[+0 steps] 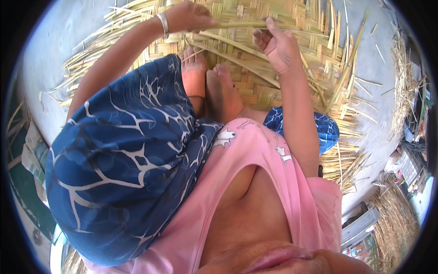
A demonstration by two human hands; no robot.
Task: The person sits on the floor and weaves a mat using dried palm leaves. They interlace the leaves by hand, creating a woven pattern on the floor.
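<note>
I squat on a woven mat of pale bamboo strips (pixel 283 86) spread on a grey concrete floor. My left hand (pixel 191 16), with a metal bangle at the wrist, pinches a long greenish bamboo strip (pixel 237 25) near the mat's far part. My right hand (pixel 278 43) has its fingers curled, with the thumb and forefinger on the same strip's other end. Both bare feet (pixel 214 86) rest on the mat between my arms; one has an orange bandage. My knee in blue patterned cloth (pixel 123 150) hides the mat's left part.
Loose strip ends stick out along the mat's edges at the left (pixel 77 68) and right (pixel 351 155). Heaps of dry straw (pixel 404 77) lie at the far right, with boxes and clutter (pixel 406 164) below them. Bare concrete (pixel 59 36) shows at the upper left.
</note>
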